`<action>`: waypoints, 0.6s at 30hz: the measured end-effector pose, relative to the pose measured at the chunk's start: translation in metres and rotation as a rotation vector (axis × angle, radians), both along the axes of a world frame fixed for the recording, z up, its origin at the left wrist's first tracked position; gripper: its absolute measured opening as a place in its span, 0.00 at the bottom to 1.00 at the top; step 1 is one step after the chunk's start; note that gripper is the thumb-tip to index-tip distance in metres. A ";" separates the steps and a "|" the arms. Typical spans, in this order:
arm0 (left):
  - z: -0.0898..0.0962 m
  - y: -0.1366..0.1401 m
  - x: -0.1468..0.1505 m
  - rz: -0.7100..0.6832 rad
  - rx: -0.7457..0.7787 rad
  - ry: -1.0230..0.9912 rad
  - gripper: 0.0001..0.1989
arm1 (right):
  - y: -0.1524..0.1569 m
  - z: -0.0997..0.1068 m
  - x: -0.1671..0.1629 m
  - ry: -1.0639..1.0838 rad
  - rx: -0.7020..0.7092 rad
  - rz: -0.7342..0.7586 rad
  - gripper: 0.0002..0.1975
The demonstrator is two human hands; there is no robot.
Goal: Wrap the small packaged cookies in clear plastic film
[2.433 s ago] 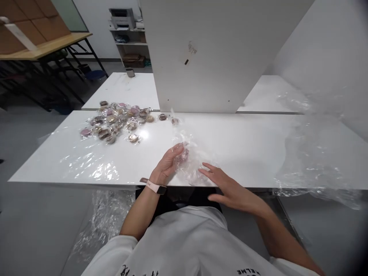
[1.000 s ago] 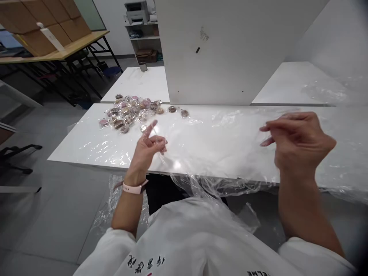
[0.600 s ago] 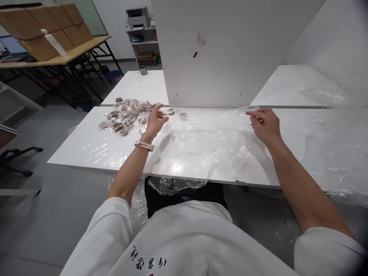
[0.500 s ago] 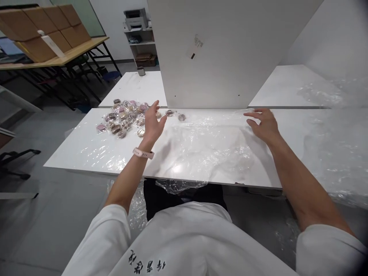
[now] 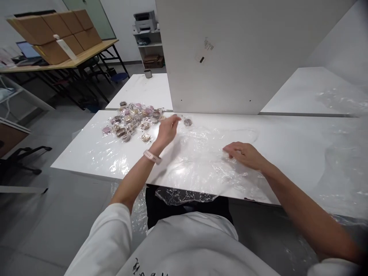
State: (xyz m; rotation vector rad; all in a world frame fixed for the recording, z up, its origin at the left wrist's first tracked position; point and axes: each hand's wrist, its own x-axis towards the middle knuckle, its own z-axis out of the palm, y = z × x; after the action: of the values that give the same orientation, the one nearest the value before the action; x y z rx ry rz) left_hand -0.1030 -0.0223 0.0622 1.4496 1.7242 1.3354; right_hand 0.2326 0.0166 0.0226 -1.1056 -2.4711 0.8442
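Plastic sheet (image 5: 201, 147) lay thin & wrinkled on the white table (image 5: 290, 149), mostly btwn the hands. L hand (image 5: 169, 128), w/ pink wristband (image 5: 152, 157), was at the far side, thumb & fingers drawn close together; couldn't tell if it pinched film or a wrapped cookie. R hand (image 5: 244, 154) was nearer, over the sheet's right part, fingers half curled; grip on film unclear too. Loose wrapped cookie (image 5: 188, 122) sat just right of L hand, pile of wrapped cookies (image 5: 132, 120) to the left. Sheet prob. v. light, limp, slippery, easily creased; best held by its edges/corners. Cookies prob. light but crumbly; wrapper ends safer to pinch.
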 end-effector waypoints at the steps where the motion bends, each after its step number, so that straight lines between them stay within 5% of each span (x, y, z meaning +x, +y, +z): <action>1: -0.001 0.017 -0.011 0.082 0.023 0.116 0.10 | 0.005 -0.005 0.000 -0.006 0.047 -0.057 0.27; 5: -0.013 0.060 -0.036 0.087 -0.103 0.436 0.19 | 0.022 -0.029 0.016 -0.104 0.274 -0.054 0.26; 12: -0.042 0.075 -0.018 -0.101 -0.264 0.475 0.39 | 0.038 -0.054 0.062 -0.236 0.370 -0.070 0.30; 18: -0.047 0.095 0.005 -0.130 -0.320 0.480 0.33 | 0.039 -0.055 0.064 -0.224 0.403 -0.069 0.29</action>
State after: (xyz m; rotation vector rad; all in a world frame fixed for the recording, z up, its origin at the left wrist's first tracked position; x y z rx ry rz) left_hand -0.0978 0.0725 0.0157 1.7435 1.9795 0.6330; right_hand 0.2969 0.0561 -0.0326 -1.1744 -2.6023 0.1911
